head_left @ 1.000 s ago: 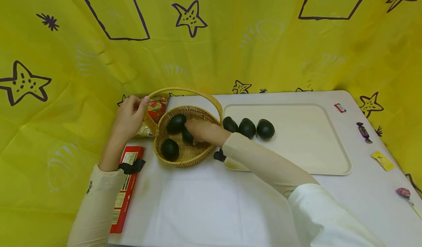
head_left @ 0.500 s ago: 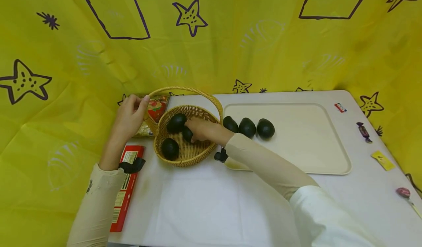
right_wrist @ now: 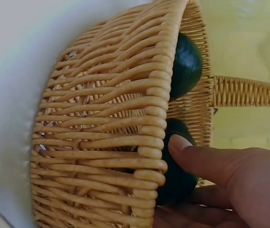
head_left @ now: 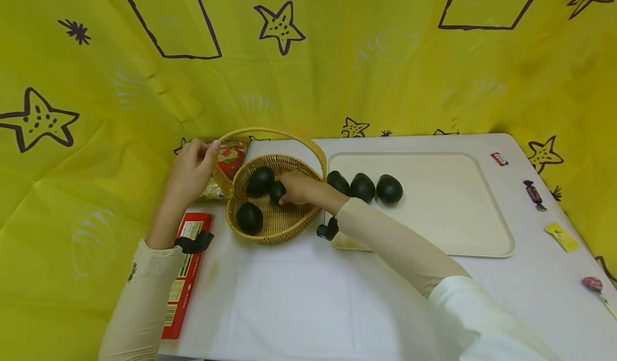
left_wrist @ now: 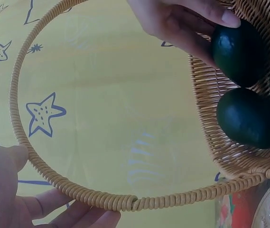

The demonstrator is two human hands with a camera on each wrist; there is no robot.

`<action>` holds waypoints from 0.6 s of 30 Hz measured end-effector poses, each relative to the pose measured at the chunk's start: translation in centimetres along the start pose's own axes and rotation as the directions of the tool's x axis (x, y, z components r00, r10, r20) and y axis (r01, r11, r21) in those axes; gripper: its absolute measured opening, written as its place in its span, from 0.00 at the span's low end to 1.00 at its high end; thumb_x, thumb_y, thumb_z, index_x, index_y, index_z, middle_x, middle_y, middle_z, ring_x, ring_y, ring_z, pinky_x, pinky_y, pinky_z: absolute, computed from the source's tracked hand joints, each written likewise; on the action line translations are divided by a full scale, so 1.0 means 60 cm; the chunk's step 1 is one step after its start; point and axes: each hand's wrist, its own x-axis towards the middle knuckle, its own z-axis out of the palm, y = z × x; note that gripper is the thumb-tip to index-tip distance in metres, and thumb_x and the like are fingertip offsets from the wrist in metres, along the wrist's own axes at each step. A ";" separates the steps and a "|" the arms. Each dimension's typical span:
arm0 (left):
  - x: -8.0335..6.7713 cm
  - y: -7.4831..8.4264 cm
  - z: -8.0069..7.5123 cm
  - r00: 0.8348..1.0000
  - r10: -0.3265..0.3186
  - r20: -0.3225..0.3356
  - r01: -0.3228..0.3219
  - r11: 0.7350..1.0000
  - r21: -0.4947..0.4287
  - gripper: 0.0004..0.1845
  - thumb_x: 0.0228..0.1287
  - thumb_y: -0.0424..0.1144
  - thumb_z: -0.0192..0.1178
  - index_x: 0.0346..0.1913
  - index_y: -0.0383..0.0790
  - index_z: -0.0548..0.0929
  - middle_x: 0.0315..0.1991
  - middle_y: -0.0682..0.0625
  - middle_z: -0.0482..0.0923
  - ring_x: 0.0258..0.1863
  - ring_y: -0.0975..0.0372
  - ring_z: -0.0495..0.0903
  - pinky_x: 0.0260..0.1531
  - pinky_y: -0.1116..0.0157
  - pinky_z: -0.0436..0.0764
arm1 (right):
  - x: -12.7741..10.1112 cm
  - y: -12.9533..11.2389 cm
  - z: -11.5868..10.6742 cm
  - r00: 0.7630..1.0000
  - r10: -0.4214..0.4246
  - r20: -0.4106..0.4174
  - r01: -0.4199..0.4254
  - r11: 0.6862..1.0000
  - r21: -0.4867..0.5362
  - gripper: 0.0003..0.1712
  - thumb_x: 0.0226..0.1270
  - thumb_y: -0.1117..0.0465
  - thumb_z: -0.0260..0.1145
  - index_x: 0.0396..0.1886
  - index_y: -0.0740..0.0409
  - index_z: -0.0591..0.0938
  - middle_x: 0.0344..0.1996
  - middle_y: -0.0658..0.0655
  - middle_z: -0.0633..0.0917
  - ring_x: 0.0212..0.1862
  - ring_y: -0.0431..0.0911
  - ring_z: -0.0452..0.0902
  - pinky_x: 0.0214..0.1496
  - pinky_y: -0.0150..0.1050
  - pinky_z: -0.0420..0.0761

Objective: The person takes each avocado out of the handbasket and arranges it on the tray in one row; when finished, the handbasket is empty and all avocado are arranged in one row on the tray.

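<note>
A wicker basket [head_left: 284, 231] with a hoop handle [head_left: 270, 132] stands left of a cream tray [head_left: 453, 211]. My left hand [head_left: 190, 171] grips the handle [left_wrist: 78, 197] at its left end. My right hand [head_left: 296, 187] reaches into the basket and grips a dark green avocado [head_left: 277, 192], also seen in the left wrist view as the avocado [left_wrist: 237, 50] and in the right wrist view as the avocado [right_wrist: 177, 175]. Two more avocados [head_left: 261, 180] [head_left: 249, 217] lie in the basket. Three avocados [head_left: 362, 186] stand in a row on the tray's left side.
A red box [head_left: 185, 275] lies at the table's left edge under my left forearm. A colourful packet [head_left: 227, 160] sits behind the basket. Wrapped sweets [head_left: 533, 194] [head_left: 559, 235] [head_left: 592, 284] and a small red label [head_left: 498, 158] lie at the right. Yellow star-printed cloth [head_left: 308, 55] surrounds the table.
My right hand has closed on the avocado in the basket and lifted it slightly up and back. My left hand has stayed on the handle.
</note>
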 end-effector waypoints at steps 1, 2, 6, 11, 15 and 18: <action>0.000 0.001 0.000 1.000 0.002 0.001 -0.002 1.000 0.001 0.30 0.85 0.59 0.44 0.49 0.29 0.74 0.49 0.36 0.72 0.47 0.46 0.71 0.46 0.53 0.68 | -0.004 0.000 -0.001 1.000 0.002 -0.010 -0.002 1.000 0.003 0.28 0.72 0.59 0.74 0.68 0.64 0.81 0.62 0.64 0.84 0.65 0.55 0.80 0.69 0.46 0.76; 0.000 0.000 0.001 1.000 0.003 0.002 -0.003 1.000 0.004 0.30 0.85 0.59 0.44 0.49 0.30 0.74 0.49 0.36 0.72 0.47 0.46 0.71 0.45 0.53 0.69 | -0.009 0.001 -0.003 1.000 0.004 -0.020 -0.004 1.000 0.008 0.25 0.72 0.59 0.74 0.64 0.65 0.82 0.60 0.64 0.85 0.63 0.55 0.80 0.68 0.46 0.77; 0.001 0.000 0.002 1.000 0.010 0.004 -0.010 1.000 0.002 0.29 0.85 0.58 0.44 0.49 0.29 0.74 0.50 0.35 0.72 0.48 0.46 0.71 0.46 0.53 0.68 | -0.031 0.005 -0.007 0.998 -0.001 -0.058 0.003 1.000 0.026 0.20 0.74 0.57 0.72 0.57 0.67 0.83 0.54 0.64 0.87 0.58 0.54 0.82 0.62 0.46 0.79; 0.001 0.001 0.002 1.000 0.012 -0.001 -0.012 1.000 -0.005 0.30 0.85 0.58 0.44 0.49 0.29 0.74 0.49 0.35 0.72 0.48 0.46 0.71 0.47 0.53 0.68 | -0.060 0.008 -0.011 0.994 -0.020 -0.107 0.026 0.998 0.054 0.34 0.76 0.55 0.70 0.72 0.70 0.74 0.67 0.67 0.81 0.70 0.58 0.76 0.71 0.47 0.75; 0.001 0.000 0.002 1.000 0.017 -0.002 -0.017 1.000 0.004 0.30 0.85 0.58 0.44 0.49 0.29 0.74 0.48 0.36 0.72 0.45 0.47 0.71 0.44 0.53 0.68 | -0.087 0.009 -0.011 0.986 -0.062 -0.158 0.078 0.992 0.098 0.41 0.76 0.53 0.70 0.78 0.71 0.67 0.73 0.68 0.75 0.75 0.57 0.71 0.75 0.49 0.72; 0.001 -0.001 0.002 1.000 0.028 -0.003 -0.027 1.000 0.010 0.30 0.86 0.57 0.43 0.49 0.29 0.75 0.46 0.36 0.72 0.43 0.48 0.70 0.42 0.54 0.68 | -0.115 0.008 -0.010 0.976 -0.096 -0.196 0.126 0.981 0.146 0.42 0.76 0.54 0.71 0.79 0.69 0.66 0.74 0.65 0.74 0.76 0.55 0.70 0.75 0.48 0.72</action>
